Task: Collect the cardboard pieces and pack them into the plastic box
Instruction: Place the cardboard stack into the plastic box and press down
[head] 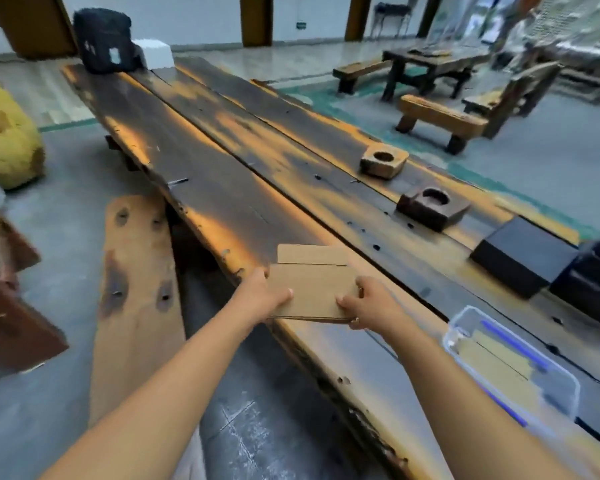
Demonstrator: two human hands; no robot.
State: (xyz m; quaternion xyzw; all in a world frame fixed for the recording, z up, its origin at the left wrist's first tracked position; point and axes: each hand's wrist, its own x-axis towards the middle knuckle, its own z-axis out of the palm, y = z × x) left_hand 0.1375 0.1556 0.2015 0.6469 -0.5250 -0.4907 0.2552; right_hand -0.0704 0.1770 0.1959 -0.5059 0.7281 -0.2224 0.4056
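Note:
A thin stack of flat brown cardboard pieces (312, 292) is held over the near edge of the long dark wooden table (222, 161). My left hand (264, 296) grips its left side and my right hand (368, 306) grips its right side, thumbs on top. One more cardboard piece (312, 254) lies flat on the table just beyond the stack. The clear plastic box (568, 379) with blue clips stands on the table to the right, with cardboard lying inside it.
Two wooden blocks with round holes (383, 162) (432, 206) and black boxes (520, 256) sit further right on the table. A black bag (103, 39) stands at its far end. A wooden plank (136, 292) leans at the left, beside the table.

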